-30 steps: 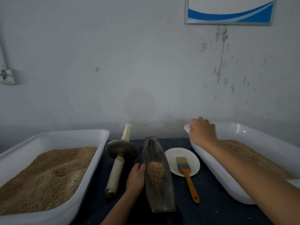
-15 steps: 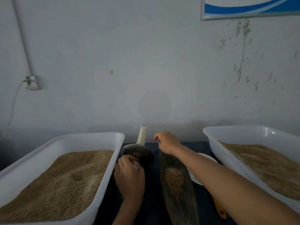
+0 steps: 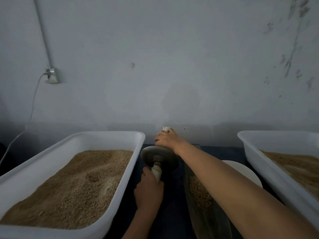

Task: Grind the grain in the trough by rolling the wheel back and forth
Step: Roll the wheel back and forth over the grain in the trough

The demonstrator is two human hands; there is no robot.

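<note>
Dark metal and pale wood meet as a person takes up the dark metal grinding wheel (image 3: pixel 159 156) by both ends of its pale wooden axle. Half a second ago only the left hand (image 3: pixel 149 190) was on the near handle while the right reached over the long, boat-shaped dark trough (image 3: pixel 207 219); now the right hand (image 3: pixel 168 139) has curled its fingers round the far handle, and the left hand's fingers stay wrapped on the near one. With both grips set, grinding has not begun: the wheel sits left of the trough, not in it, and the small heap of tan grain (image 3: pixel 200 194) lies unrolled inside, partly hidden by the right forearm. The likely next step is a lift to the right. Room is tight: the large white plastic tub of grain (image 3: pixel 120 183) stands just beside the wheel, a second white tub (image 3: pixel 259 157) flanks the right of the dark counter (image 3: pixel 172 213), and a white plate (image 3: pixel 241 171) lies near the trough.
</note>
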